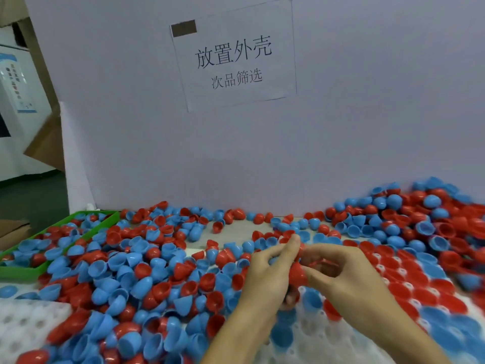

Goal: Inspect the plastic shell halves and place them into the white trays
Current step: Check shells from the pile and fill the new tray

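Observation:
Red and blue plastic shell halves (pixel 136 269) lie heaped across the table. My left hand (pixel 265 274) and my right hand (pixel 349 271) meet at the centre, both pinching a red shell half (pixel 298 274) held just above the white tray (pixel 301 334). My left fingers curl round more shells underneath. The white tray's round pockets at the lower right hold red and blue halves (pixel 417 290) set in rows. A second white tray (pixel 23 321) lies at the lower left with bare pockets.
A green tray (pixel 23 271) at the left holds mixed shell halves. A white partition wall (pixel 367 127) with a paper sign (pixel 233 56) stands right behind the table. A taller pile of shells (pixel 420 214) rises at the right back.

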